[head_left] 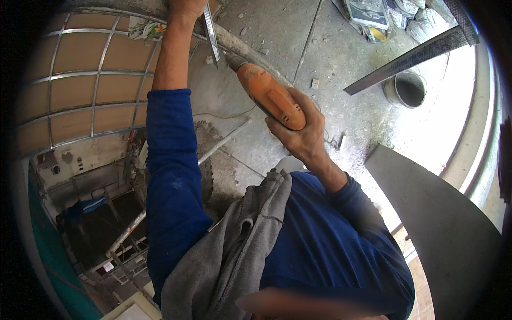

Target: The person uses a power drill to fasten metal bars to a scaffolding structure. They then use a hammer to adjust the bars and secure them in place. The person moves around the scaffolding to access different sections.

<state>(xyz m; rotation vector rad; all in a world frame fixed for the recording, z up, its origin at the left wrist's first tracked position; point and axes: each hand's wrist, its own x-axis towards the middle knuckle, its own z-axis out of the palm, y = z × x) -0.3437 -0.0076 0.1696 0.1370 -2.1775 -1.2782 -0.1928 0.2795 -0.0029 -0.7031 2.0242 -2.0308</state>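
Observation:
My right hand [304,125] is wrapped round the rear of an orange power drill [269,93], in the upper middle of the view. The drill's dark chuck end points up and to the left. My left arm stretches up to the top edge, where my left hand [185,7] is partly cut off and its fingers cannot be made out. Beside that hand a thin, bright metal strip [210,33] slants down, its lower end close to the drill's front but apart from it. Whether my left hand grips the strip is hidden.
Metal framing [96,74] backed with brown boards spans the left. Below it is a deep opening with a ladder [120,234]. A bucket [408,89], bags [368,13] and small debris are on the concrete floor [277,32]. A dark beam [408,60] and grey panel [437,213] stand right.

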